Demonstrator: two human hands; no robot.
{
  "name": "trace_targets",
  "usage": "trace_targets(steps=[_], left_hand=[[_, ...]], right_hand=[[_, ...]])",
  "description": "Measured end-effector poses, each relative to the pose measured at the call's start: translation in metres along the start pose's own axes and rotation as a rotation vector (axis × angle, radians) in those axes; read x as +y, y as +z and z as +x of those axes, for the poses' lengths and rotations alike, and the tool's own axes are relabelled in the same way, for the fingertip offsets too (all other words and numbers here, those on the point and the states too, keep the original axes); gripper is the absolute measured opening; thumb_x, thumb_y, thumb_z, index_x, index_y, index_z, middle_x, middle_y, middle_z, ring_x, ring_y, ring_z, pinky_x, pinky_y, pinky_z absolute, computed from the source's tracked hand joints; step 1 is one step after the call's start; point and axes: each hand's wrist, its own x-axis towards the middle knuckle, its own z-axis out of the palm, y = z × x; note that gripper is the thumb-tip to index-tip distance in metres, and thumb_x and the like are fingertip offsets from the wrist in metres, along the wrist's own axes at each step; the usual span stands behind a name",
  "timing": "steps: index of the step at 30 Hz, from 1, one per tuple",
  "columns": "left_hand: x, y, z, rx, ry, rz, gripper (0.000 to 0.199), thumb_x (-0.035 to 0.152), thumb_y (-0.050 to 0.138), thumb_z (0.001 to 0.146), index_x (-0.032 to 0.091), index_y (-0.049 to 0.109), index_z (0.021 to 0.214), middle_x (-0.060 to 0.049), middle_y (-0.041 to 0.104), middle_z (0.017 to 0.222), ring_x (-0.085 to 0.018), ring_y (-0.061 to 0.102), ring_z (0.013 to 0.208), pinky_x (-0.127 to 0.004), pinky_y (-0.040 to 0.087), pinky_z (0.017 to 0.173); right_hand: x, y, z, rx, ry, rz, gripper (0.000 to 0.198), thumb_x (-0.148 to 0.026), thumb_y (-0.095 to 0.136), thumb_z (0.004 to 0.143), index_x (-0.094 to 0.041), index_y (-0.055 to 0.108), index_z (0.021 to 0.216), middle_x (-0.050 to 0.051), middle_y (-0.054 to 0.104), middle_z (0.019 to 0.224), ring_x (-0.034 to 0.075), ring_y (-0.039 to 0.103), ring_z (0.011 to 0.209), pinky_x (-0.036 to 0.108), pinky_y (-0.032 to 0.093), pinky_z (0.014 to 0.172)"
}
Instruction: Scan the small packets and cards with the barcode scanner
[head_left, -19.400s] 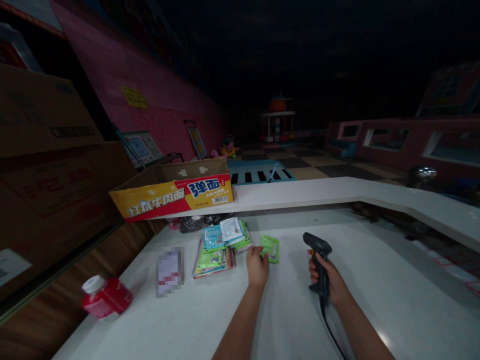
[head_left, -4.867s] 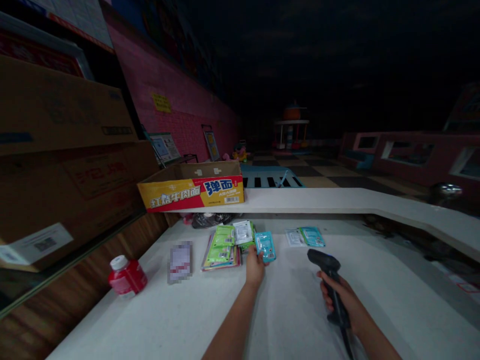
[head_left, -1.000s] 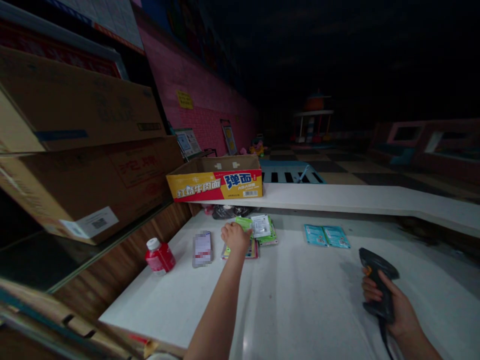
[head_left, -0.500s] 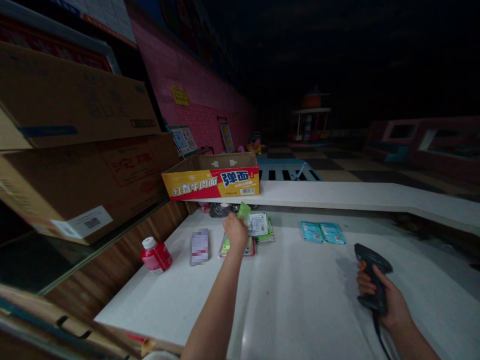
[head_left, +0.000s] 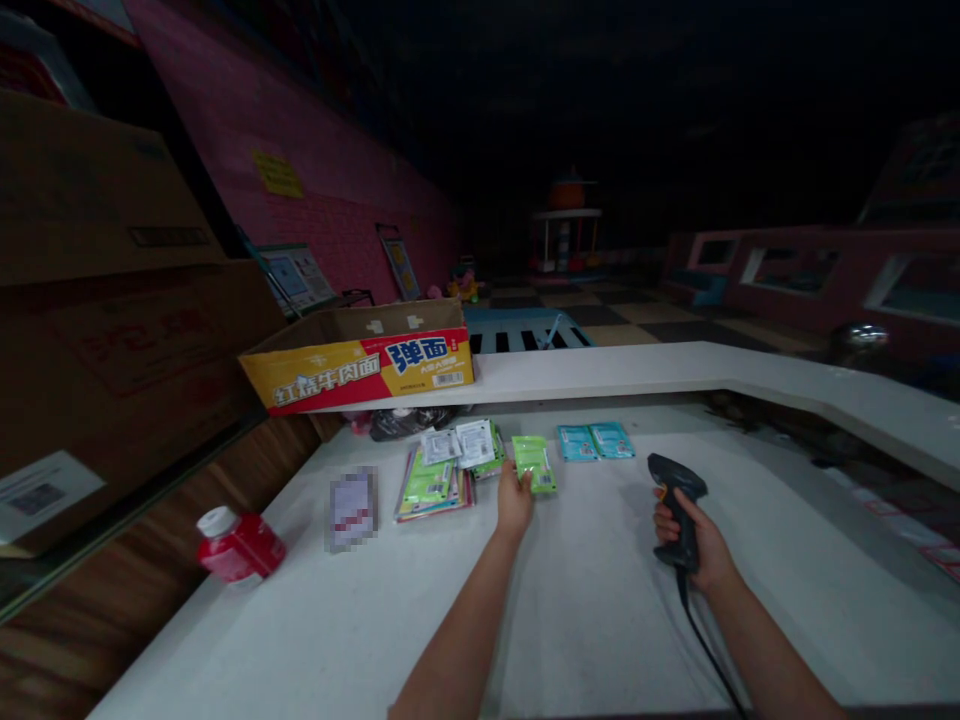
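Note:
My left hand (head_left: 515, 497) pinches the lower left edge of a green packet (head_left: 534, 462), over the white counter. Whether the packet touches the counter I cannot tell. To its left is a pile of flat packets (head_left: 429, 482), green and multicoloured, with white-backed packets (head_left: 475, 443) at the top. Two joined blue packets (head_left: 596, 441) lie to the right of the green one. In my right hand (head_left: 701, 545) is a black barcode scanner (head_left: 679, 510), gripped by its handle, its head tilted toward the packets and its cable hanging toward me.
On the counter (head_left: 585, 620) at left stand a red bottle (head_left: 241, 548) with a white cap and a blurred-out flat item (head_left: 352, 509). A yellow and red carton (head_left: 360, 362) sits on the raised ledge (head_left: 600, 370). Large cardboard boxes (head_left: 142, 340) are stacked at far left.
My left hand has moved right from the pile with the green packet, which now shows its printed face. The scanner stays in my right hand, now nearer the packets. The view has turned right.

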Motion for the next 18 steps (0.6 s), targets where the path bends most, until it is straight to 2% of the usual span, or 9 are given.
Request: trace_targets(steps=[2,5,10,14,18], left_hand=[[-0.006,-0.001,-0.003,-0.004,0.010,0.026,0.013,0.022,0.048,0.090,0.020,0.051,0.104,-0.008,0.070,0.098,-0.020,0.068,0.093,-0.032,0.053,0.082],[-0.009,-0.004,-0.005,-0.026,-0.007,0.030,0.016,0.017,0.047,0.090,0.020,0.050,0.105,-0.009,0.070,0.100,-0.020,0.067,0.094,-0.031,0.052,0.083],[-0.008,-0.002,-0.006,-0.015,-0.027,0.072,0.014,0.017,0.048,0.090,0.019,0.050,0.104,-0.011,0.069,0.104,-0.021,0.067,0.098,-0.032,0.050,0.086],[-0.004,-0.001,-0.007,-0.035,-0.062,0.107,0.015,0.018,0.048,0.090,0.019,0.049,0.106,-0.010,0.070,0.103,-0.022,0.067,0.098,-0.031,0.049,0.085],[-0.001,-0.001,-0.008,-0.052,-0.080,0.126,0.016,0.020,0.046,0.091,0.020,0.049,0.107,-0.009,0.070,0.102,-0.022,0.067,0.098,-0.031,0.049,0.085]], right_hand=[[0.001,0.002,0.000,0.010,-0.006,-0.040,0.035,-0.033,0.082,0.069,-0.019,0.058,0.091,-0.006,0.049,0.060,0.005,0.042,0.043,0.013,0.037,0.036],[0.003,0.009,-0.003,0.036,-0.028,-0.141,0.036,-0.036,0.083,0.068,-0.018,0.060,0.089,-0.004,0.052,0.059,0.006,0.044,0.042,0.015,0.038,0.035],[0.011,0.032,-0.021,0.017,-0.032,-0.384,0.042,-0.045,0.084,0.066,-0.018,0.062,0.089,-0.004,0.054,0.056,0.007,0.045,0.040,0.018,0.036,0.033],[0.021,0.051,-0.042,0.002,0.042,-0.602,0.040,-0.044,0.082,0.069,-0.020,0.060,0.093,-0.005,0.056,0.057,0.009,0.048,0.040,0.019,0.036,0.033],[0.029,0.063,-0.061,-0.041,0.078,-0.684,0.041,-0.049,0.078,0.071,-0.021,0.059,0.095,-0.007,0.055,0.057,0.008,0.046,0.038,0.018,0.035,0.033]])
